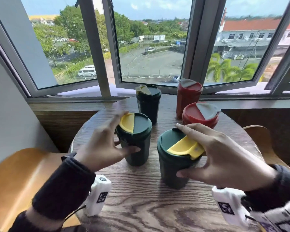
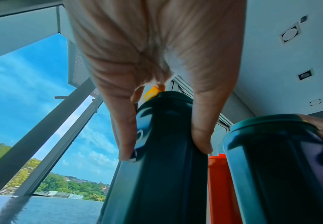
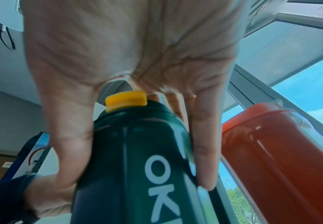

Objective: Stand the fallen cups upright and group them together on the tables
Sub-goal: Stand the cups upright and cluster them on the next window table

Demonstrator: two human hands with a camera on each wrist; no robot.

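Under each hand [image 1: 105,141] stands one green cup [image 1: 137,148].

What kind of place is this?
Likely a café or similar seating area on an upper floor: a round wood-grain table with curved wooden chairs beside it, five branded lidded tumblers such as the green cup, and windows looking down on a car park.

Head down; wrists upward (cups [image 1: 175,158] shared)
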